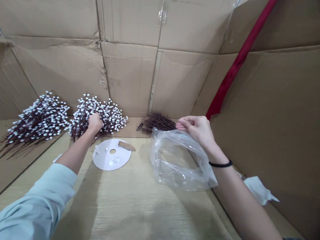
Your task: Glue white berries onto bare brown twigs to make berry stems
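My left hand is closed in the middle bunch of white-berry stems, against the back of the table. Its fingertips are hidden, but the fingers look wrapped around stems. At the right, my right hand is closed in a pinch at the end of a bundle of thin brown twigs. Whatever lies between its fingertips is too small to make out. Just below that hand lies a ring-shaped bundle of clear plastic. A second bunch of white-berry stems rests at the far left.
On the table lies a white disc with a centre hole, a small wooden piece on its edge. Cardboard walls enclose the back and sides. A red strip hangs at right, above crumpled white paper.
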`<state>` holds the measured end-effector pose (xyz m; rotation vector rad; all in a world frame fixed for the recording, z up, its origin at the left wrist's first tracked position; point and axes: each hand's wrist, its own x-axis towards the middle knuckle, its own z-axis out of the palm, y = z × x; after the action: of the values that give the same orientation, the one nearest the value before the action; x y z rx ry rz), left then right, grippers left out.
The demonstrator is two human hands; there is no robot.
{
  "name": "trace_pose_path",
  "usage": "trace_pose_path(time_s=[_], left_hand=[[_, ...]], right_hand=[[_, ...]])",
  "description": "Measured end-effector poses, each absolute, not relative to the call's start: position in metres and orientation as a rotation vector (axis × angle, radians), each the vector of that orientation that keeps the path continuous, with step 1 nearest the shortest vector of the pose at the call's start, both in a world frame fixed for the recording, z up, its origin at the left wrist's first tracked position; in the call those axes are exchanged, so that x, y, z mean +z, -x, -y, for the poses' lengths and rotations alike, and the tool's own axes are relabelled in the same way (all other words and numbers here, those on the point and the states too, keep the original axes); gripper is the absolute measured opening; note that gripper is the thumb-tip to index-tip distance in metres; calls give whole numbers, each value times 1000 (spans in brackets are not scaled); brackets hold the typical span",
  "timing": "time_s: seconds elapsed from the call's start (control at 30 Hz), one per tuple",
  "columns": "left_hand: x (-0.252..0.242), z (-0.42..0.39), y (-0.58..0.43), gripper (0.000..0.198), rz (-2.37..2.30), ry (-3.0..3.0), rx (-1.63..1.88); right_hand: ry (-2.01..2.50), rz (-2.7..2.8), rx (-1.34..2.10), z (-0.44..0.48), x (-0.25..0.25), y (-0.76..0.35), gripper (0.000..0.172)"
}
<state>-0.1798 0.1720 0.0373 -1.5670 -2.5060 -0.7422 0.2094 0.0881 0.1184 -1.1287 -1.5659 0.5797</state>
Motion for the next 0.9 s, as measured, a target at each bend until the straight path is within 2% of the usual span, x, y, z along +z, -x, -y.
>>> trace_pose_path(time_s=[0.17,0.47,0.7,0.9], left_hand=[[39,-170,185,33,2471,1638,-615],[41,-168,195,33,2408,1742,-424],[63,-157,187,36,2371,1814,-435],[88,-141,181,41,2266,1816,-565]], right_hand=[[1247,1552,523,-75,124,-230,25],[1616,1493,61,-47,118,-289,26],[1720,1244,325,-46,89,-344,10],[1720,1127,395,-40,66,-382,7]])
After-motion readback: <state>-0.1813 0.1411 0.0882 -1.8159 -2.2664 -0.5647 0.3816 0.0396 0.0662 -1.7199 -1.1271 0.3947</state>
